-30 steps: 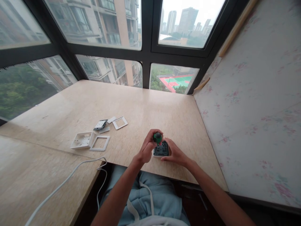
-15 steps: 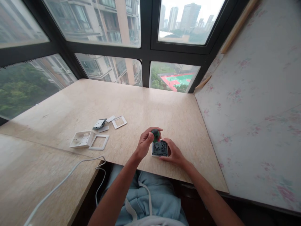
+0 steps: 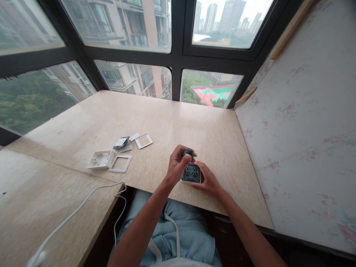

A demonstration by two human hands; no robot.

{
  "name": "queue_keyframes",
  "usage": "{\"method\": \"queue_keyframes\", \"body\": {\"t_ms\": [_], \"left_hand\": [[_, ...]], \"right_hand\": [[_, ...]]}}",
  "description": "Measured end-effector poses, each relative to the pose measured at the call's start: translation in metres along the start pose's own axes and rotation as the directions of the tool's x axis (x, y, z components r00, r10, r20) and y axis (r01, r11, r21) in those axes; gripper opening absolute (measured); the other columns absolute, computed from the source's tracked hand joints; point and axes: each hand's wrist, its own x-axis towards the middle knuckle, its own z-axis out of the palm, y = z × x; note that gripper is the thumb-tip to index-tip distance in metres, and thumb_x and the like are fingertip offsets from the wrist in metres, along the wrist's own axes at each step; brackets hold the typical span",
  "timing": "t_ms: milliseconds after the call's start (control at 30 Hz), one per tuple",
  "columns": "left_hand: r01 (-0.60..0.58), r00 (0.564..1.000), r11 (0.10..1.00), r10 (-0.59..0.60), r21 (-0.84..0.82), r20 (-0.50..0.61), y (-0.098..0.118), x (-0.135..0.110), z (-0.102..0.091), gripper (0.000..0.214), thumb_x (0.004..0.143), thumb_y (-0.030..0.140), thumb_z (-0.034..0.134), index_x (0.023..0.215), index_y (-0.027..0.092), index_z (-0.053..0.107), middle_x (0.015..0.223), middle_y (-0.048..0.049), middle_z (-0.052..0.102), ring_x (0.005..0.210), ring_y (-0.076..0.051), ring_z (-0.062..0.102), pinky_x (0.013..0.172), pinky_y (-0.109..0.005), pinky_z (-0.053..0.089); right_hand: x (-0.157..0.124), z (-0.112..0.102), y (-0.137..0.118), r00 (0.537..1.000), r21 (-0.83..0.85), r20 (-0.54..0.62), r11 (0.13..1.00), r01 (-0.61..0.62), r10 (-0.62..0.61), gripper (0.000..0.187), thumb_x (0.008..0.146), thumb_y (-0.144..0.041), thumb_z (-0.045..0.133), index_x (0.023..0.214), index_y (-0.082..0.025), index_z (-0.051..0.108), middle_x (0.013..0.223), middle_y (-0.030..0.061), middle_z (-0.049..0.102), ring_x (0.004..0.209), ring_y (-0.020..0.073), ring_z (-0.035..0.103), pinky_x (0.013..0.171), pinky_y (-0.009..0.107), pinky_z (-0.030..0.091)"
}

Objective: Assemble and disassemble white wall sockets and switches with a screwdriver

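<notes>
My left hand (image 3: 180,162) is closed around a screwdriver (image 3: 188,152), whose rounded black-and-green handle end shows above the fingers. Its shaft and tip are hidden. Just below it lies a wall switch (image 3: 191,173), with its dark inner face up and a white box rim under it. My right hand (image 3: 208,178) grips this switch from the right, thumb at the near edge and fingers at the far edge.
To the left lie a white back box (image 3: 100,160), two white frames (image 3: 120,164), another switch module (image 3: 121,142) and small white cover plates (image 3: 134,137). A white cable (image 3: 80,205) runs over the near left edge. Windows and a papered wall border the tabletop.
The view has shifted slightly. My left hand has turned a little about the screwdriver, its thumb now nearer the handle's front. My right hand keeps its hold on the switch.
</notes>
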Motion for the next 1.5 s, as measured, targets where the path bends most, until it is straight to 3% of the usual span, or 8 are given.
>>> {"method": "queue_keyframes", "body": {"t_ms": [233,433,567,700,867,1100,1267,1500], "left_hand": [[0.046,0.996,0.999,-0.044,-0.019,0.079,-0.004,0.006,0.003,0.057,0.094,0.065,0.032,0.077,0.015,0.053,0.059,0.0013,0.045,0.049,-0.008,0.037,0.049,-0.023,0.03],[0.027,1.0,0.999,-0.027,-0.039,-0.004,-0.013,0.007,0.005,0.047,0.074,0.049,0.076,0.09,0.022,0.041,0.079,0.0044,0.05,0.052,-0.004,0.037,0.049,-0.018,0.031],[-0.048,0.997,0.998,0.046,-0.027,-0.055,-0.014,0.007,-0.001,0.04,0.08,0.053,0.068,0.09,0.019,0.049,0.083,0.0005,0.054,0.055,-0.006,0.045,0.05,-0.02,0.037],[0.058,0.998,0.997,-0.056,-0.058,0.033,-0.008,0.009,-0.008,0.043,0.09,0.056,0.053,0.092,0.014,0.059,0.076,-0.004,0.058,0.06,-0.011,0.052,0.055,-0.024,0.041],[0.144,0.982,0.981,-0.126,-0.128,0.137,-0.005,0.016,-0.008,0.053,0.09,0.064,0.042,0.077,0.014,0.055,0.055,0.0023,0.045,0.045,-0.007,0.037,0.046,-0.021,0.03],[0.118,0.984,0.979,-0.092,-0.165,0.153,-0.02,0.014,-0.009,0.045,0.077,0.048,0.073,0.093,0.022,0.04,0.072,0.0057,0.05,0.047,-0.003,0.035,0.045,-0.016,0.026],[-0.043,0.996,0.997,0.047,-0.061,0.069,-0.015,0.014,-0.013,0.042,0.09,0.057,0.052,0.089,0.015,0.054,0.086,-0.0043,0.057,0.066,-0.01,0.051,0.062,-0.023,0.041],[0.102,0.975,0.993,-0.087,-0.065,0.205,-0.008,0.013,-0.013,0.054,0.093,0.063,0.039,0.092,0.012,0.06,0.066,-0.002,0.053,0.054,-0.011,0.049,0.053,-0.024,0.038]], "right_hand": [[0.0,-0.001,0.0,1.0,0.005,0.001,1.0,0.0,0.0,0.087,0.072,-0.053,0.075,0.142,-0.023,0.032,0.14,0.0158,0.046,0.133,0.033,0.043,0.109,0.053,0.038],[-0.001,0.0,-0.001,1.0,0.001,-0.008,1.0,-0.009,0.009,0.086,0.072,-0.052,0.074,0.142,-0.025,0.032,0.141,0.015,0.046,0.132,0.0342,0.043,0.107,0.055,0.039],[-0.001,0.0,-0.002,1.0,0.002,-0.014,1.0,0.001,-0.001,0.086,0.073,-0.049,0.074,0.144,-0.026,0.031,0.142,0.0149,0.046,0.133,0.0333,0.043,0.109,0.054,0.038],[-0.001,0.0,-0.002,1.0,0.001,-0.006,1.0,-0.005,0.005,0.087,0.073,-0.05,0.075,0.144,-0.025,0.03,0.143,0.0155,0.045,0.135,0.033,0.041,0.11,0.053,0.036],[-0.002,0.001,-0.002,1.0,-0.001,0.0,1.0,-0.007,0.007,0.087,0.073,-0.051,0.074,0.144,-0.025,0.03,0.143,0.0155,0.044,0.135,0.0333,0.04,0.111,0.054,0.036],[-0.003,0.003,0.001,1.0,-0.027,-0.008,1.0,0.006,-0.007,0.086,0.074,-0.05,0.074,0.144,-0.025,0.03,0.143,0.0156,0.044,0.135,0.0334,0.04,0.11,0.053,0.037],[-0.002,0.002,0.002,1.0,-0.012,-0.015,1.0,0.008,-0.008,0.087,0.073,-0.05,0.075,0.144,-0.024,0.03,0.143,0.0149,0.044,0.135,0.0331,0.04,0.111,0.052,0.037],[-0.001,0.002,0.001,1.0,0.008,-0.017,1.0,0.011,-0.011,0.085,0.072,-0.05,0.076,0.142,-0.026,0.034,0.14,0.0143,0.047,0.133,0.0337,0.043,0.109,0.053,0.038]]}}
